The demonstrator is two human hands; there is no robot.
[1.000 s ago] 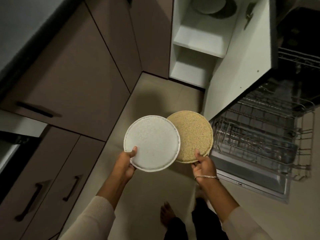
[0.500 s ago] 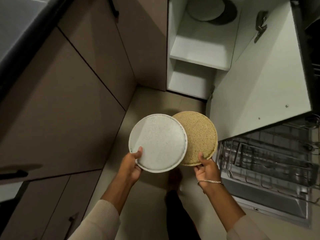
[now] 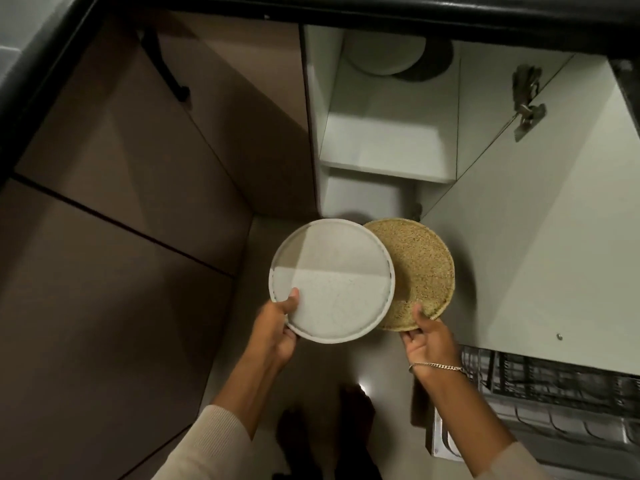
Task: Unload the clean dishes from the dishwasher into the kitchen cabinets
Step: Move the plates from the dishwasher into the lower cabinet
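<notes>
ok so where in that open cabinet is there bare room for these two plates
The upper shelf is bare from its front edge back to the stored white plate and dark plate, which crowd the rear. What shows of the lower shelf is bare too.

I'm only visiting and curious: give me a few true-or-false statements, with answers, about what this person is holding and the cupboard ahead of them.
1. The left hand holds a white plate. True.
2. The right hand holds a black plate. False: it holds a tan plate, speckled all over.
3. The cupboard door is closed. False: it stands open.
4. A pale plate sits inside the cupboard. True.
</notes>
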